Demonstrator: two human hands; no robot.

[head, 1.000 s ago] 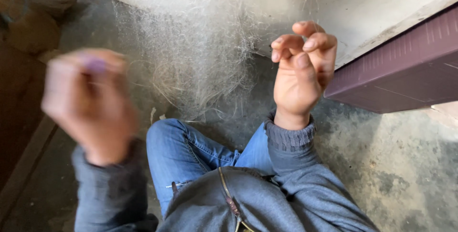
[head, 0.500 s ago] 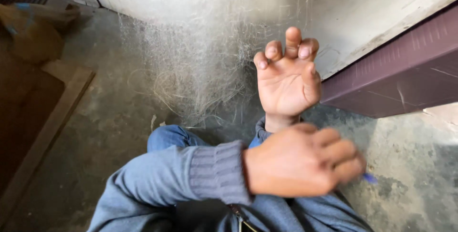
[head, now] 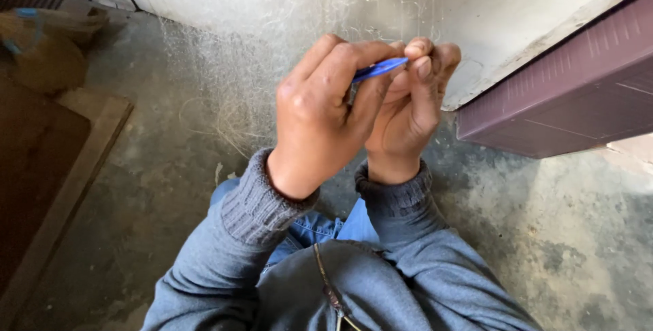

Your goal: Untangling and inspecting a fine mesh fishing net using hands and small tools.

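Holding a small blue tool [head: 379,69] between thumb and forefinger, the left hand [head: 326,110] is raised in front of the person's chest, its fingers [head: 340,59] curled tight round the tool's near end. The right hand [head: 408,103] sits just behind and touching it — fingers bent inward, the fingertips [head: 420,51] pinched together at the tool's far tip; whether they grip the tool itself or one of the fine pale fibres [head: 238,93] I cannot tell. Those fibres hang in a thin, tangled veil down the whitish wall [head: 517,11] and gather on the concrete floor [head: 149,168] below it. Both wrists come out of grey ribbed cuffs [head: 262,198], with blue jeans [head: 320,225] showing beneath. A purplish-brown panel [head: 564,100] juts in toward the floor's right edge — a brown mat [head: 34,161] lies along the left edge, a tan bundle [head: 44,59] near the far left corner.
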